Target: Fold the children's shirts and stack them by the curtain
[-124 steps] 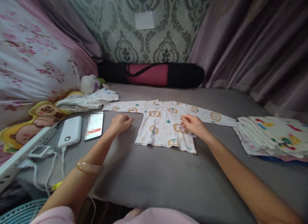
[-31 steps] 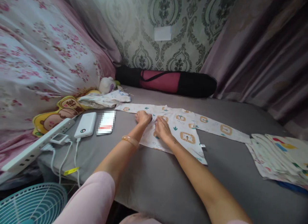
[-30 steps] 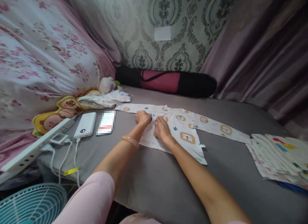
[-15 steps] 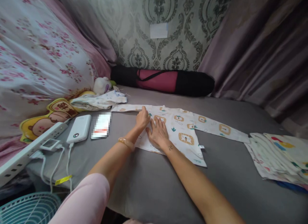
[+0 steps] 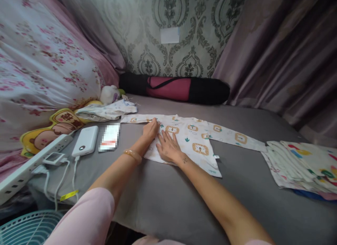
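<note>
A white long-sleeved children's shirt [image 5: 187,146] with lion and leaf prints lies spread out, its sleeves stretched to both sides. My left hand [image 5: 151,129] is closed in a pinch on the cloth where the left-side sleeve [image 5: 134,119] joins the body; its fingertips are partly hidden. Flat on the shirt's front, fingers spread, rests my right hand [image 5: 168,146], just beside the left one. The right-side sleeve [image 5: 237,136] reaches to a stack of folded clothes [image 5: 295,164].
The grey bed surface [image 5: 163,192] carries a power bank [image 5: 85,141], a blurred card [image 5: 109,137], a power strip [image 5: 37,164] and a crumpled printed garment [image 5: 107,110] at left. Behind lies a long black and pink bag [image 5: 171,88]. A teal fan [image 5: 28,227] stands at lower left.
My left hand has shifted slightly left along the shirt, and the sleeve there lies flatter with more print showing. My right hand stays flat on the front. The view has turned a little.
</note>
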`<state>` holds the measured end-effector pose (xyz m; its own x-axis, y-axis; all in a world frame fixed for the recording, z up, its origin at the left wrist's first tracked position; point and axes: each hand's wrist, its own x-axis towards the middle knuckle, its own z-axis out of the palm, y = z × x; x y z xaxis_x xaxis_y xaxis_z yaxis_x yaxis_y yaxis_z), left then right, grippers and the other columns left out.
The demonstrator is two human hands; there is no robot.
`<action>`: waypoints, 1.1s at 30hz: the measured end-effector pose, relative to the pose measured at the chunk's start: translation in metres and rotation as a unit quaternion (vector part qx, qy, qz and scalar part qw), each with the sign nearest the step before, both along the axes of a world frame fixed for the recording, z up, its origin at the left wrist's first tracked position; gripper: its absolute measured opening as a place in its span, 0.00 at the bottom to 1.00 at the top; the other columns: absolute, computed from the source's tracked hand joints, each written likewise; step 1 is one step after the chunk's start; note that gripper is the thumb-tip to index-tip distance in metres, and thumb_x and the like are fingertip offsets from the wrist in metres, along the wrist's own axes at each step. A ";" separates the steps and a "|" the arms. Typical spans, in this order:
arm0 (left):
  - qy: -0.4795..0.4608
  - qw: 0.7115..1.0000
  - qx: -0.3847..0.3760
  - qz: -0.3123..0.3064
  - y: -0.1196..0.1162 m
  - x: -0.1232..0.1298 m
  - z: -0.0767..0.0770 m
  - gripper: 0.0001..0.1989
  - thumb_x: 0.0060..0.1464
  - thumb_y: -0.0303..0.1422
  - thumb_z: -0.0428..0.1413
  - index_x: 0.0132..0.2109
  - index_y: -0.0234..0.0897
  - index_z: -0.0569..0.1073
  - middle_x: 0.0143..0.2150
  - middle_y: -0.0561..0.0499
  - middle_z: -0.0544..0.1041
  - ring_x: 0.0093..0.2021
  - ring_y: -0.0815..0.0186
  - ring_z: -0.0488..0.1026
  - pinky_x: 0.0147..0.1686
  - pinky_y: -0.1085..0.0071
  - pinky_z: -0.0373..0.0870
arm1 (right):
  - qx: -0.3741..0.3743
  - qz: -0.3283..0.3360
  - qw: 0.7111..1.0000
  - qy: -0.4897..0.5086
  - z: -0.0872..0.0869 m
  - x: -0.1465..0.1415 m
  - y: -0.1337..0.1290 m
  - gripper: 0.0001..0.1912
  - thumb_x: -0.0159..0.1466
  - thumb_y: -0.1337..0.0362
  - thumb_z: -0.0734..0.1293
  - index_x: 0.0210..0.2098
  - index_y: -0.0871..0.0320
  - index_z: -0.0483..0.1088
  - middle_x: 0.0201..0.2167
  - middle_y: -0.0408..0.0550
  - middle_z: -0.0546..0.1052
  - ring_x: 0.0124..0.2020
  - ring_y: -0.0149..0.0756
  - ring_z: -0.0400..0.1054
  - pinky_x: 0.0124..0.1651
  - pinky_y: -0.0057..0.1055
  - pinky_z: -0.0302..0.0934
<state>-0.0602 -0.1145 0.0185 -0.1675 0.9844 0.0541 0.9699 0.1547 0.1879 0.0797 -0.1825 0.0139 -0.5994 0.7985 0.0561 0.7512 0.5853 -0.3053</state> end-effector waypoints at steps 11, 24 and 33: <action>0.036 0.973 0.113 -0.200 -0.026 0.009 0.012 0.14 0.63 0.31 0.43 0.52 0.30 0.64 0.51 0.34 0.71 0.53 0.52 0.67 0.52 0.58 0.63 | -0.089 0.256 0.960 0.066 0.036 0.022 -0.099 0.28 0.68 0.53 0.57 0.62 0.64 0.60 0.66 0.61 0.57 0.68 0.48 0.44 0.67 0.52 0.36; -0.140 0.866 0.077 -0.474 -0.024 0.127 0.002 0.13 0.59 0.27 0.46 0.49 0.36 0.70 0.51 0.42 0.74 0.53 0.61 0.70 0.54 0.63 0.66 | 0.056 -0.274 0.960 0.017 0.034 0.213 0.018 0.14 0.65 0.69 0.60 0.45 0.57 0.74 0.47 0.51 0.76 0.50 0.41 0.67 0.51 0.34 0.59; -0.177 0.897 0.129 -0.385 -0.022 0.185 -0.034 0.17 0.58 0.23 0.44 0.53 0.31 0.66 0.53 0.38 0.71 0.56 0.59 0.66 0.57 0.60 0.64 | 0.088 -0.191 0.969 -0.131 0.014 0.234 0.032 0.17 0.68 0.71 0.53 0.47 0.58 0.71 0.47 0.55 0.72 0.50 0.41 0.64 0.48 0.33 0.57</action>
